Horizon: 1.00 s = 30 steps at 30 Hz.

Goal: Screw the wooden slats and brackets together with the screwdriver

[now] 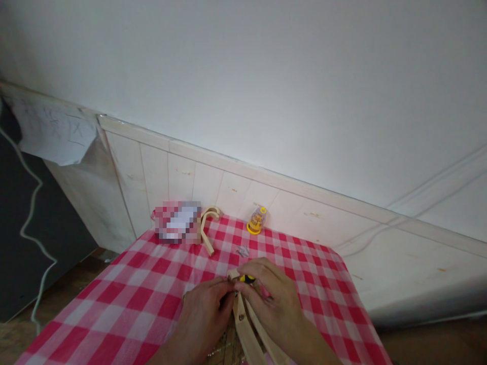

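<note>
My left hand is closed, its fingertips pinching the upper end of a pale wooden frame piece. A round hole shows in the wood just below the fingers. My right hand curls over the same end from the other side, thumb and fingers together. Between them shows the yellow-and-black handle of what looks like a small screwdriver. The fingertips of both hands meet there, and what lies right between them is hidden. Several small metal pieces, perhaps screws, lie on the cloth beyond the hands.
A red-and-white checked cloth covers the table. Near its back edge stand a curved wooden piece, a clear cone-shaped case with a yellow base, and a blurred-out package. A panelled wall borders the back; a white cable hangs at left.
</note>
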Available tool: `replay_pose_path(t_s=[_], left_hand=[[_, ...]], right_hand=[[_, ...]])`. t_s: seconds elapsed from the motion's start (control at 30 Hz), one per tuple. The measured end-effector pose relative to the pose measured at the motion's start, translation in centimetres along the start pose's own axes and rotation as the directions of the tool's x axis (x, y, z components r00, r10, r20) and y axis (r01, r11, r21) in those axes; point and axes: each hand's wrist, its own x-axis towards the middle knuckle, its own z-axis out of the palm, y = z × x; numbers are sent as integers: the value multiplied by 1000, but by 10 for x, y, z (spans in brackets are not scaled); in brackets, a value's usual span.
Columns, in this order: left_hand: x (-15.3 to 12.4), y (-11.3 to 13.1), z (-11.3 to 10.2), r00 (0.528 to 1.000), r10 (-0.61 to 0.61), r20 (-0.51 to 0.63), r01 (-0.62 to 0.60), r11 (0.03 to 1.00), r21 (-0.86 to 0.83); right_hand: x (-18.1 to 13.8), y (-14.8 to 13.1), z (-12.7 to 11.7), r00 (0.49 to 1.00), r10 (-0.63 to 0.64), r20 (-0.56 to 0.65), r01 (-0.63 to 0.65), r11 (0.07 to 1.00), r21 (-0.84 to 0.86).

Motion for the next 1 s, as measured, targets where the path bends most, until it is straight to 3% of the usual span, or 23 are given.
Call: replay_pose_path(t_s=[0.37,1.0], left_hand=[[1,-1,1,1000,11,5,-11,999,-36],[1,-1,1,1000,17,-11,-18,998,-53]], right_hand=[[-5,-8,-4,990,46,133,-34,996,-87],[-7,0,-3,990,73,120,-63,994,-86]])
